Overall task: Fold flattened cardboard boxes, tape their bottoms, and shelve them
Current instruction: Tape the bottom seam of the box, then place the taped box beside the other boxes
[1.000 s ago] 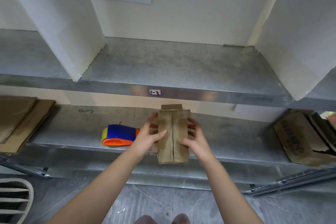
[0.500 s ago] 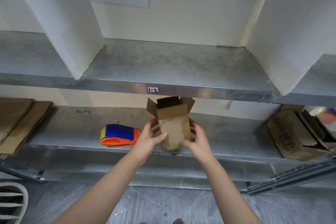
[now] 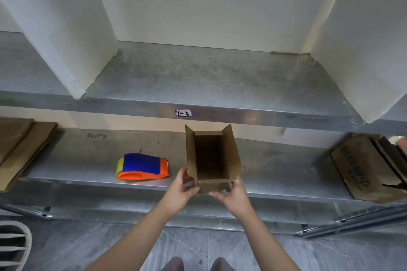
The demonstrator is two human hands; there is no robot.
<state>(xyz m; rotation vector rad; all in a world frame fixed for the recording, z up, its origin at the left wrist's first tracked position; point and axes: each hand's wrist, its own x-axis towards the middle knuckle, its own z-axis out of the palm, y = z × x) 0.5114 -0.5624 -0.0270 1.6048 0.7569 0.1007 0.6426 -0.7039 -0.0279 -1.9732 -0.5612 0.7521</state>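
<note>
Metal shelves (image 3: 209, 77), cream wall (image 3: 231, 20), grey marbled floor (image 3: 198, 246)

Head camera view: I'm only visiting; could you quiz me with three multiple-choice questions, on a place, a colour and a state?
1. Where is the tape dispenser? A) upper shelf B) lower shelf, left of the box C) floor
2. What colour is its top cover? A) blue B) green C) black
3. How is the box? A) flat B) opened up, inside showing C) taped shut
Answers: 1 B, it lies on that shelf beside the box. 2 A, blue over an orange base. 3 B, the left hand and right hand grip its near end, hollow showing.
</note>
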